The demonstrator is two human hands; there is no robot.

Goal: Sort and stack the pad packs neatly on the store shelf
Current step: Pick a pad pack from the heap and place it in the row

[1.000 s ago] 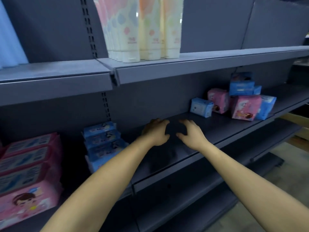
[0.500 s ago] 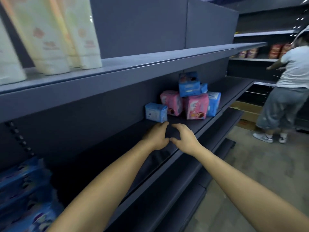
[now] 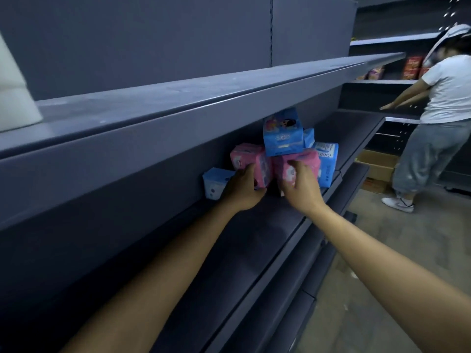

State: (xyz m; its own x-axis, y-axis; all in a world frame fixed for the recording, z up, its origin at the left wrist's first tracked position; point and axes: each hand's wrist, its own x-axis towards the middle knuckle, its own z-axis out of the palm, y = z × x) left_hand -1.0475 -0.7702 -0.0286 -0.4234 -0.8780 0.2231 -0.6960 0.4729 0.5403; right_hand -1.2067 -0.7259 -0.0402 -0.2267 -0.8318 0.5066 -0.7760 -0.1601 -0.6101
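Observation:
A loose heap of pad packs sits on the dark middle shelf (image 3: 254,225). My left hand (image 3: 242,191) grips the left pink pack (image 3: 246,159). My right hand (image 3: 302,187) grips the right pink pack (image 3: 305,161). A blue pack (image 3: 283,136) rests on top of the two pink ones. Another blue pack (image 3: 327,164) leans at the right of the heap. A small pale blue pack (image 3: 214,182) stands to the left of my left hand.
The upper shelf (image 3: 204,98) overhangs the heap closely, with a white tube (image 3: 15,98) at its far left. A person in a white shirt (image 3: 448,98) stands at the far shelving on the right. A cardboard box (image 3: 379,166) lies on the floor.
Both hands have travelled right along the shelf to the heap and closed on the two pink packs. The view has swung right, away from the stacked packs on the left.

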